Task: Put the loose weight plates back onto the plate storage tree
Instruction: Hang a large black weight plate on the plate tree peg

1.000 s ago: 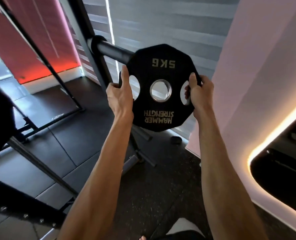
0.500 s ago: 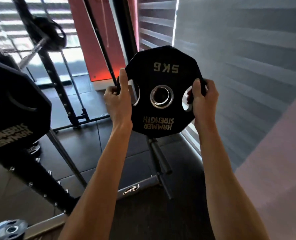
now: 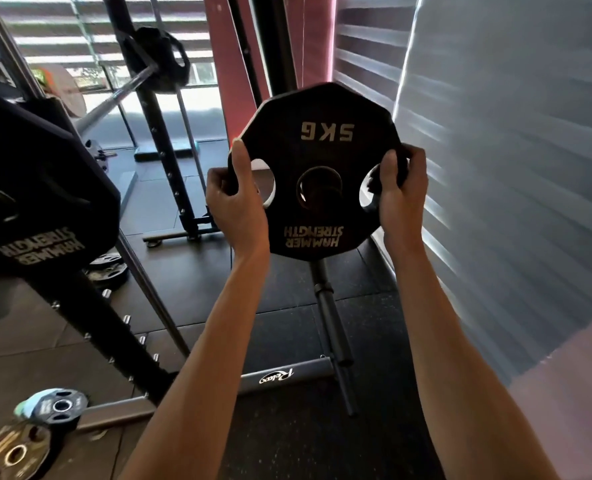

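Observation:
A black 5 kg weight plate (image 3: pixel 318 147), lettering upside down, is held upright in front of me. My left hand (image 3: pixel 233 202) grips its left edge through a grip hole and my right hand (image 3: pixel 400 192) grips its right edge. Its centre hole looks dark, lined up with a black storage peg whose end I cannot see clearly. Below the plate a lower peg (image 3: pixel 331 317) of the plate tree sticks out toward me. A large black plate (image 3: pixel 41 188) hangs on the rack at left. Loose small plates (image 3: pixel 57 407) lie on the floor at lower left.
The rack's upright (image 3: pixel 104 323) with pin holes slants across the left. A grey base bar (image 3: pixel 287 377) lies on the black rubber floor. A barbell with a plate (image 3: pixel 159 60) rests on a stand behind. A window blind (image 3: pixel 495 168) is close on the right.
My view has swung left and down, bringing the rack and floor plates into sight. The plate has stayed in both hands and its centre hole has turned from bright to dark.

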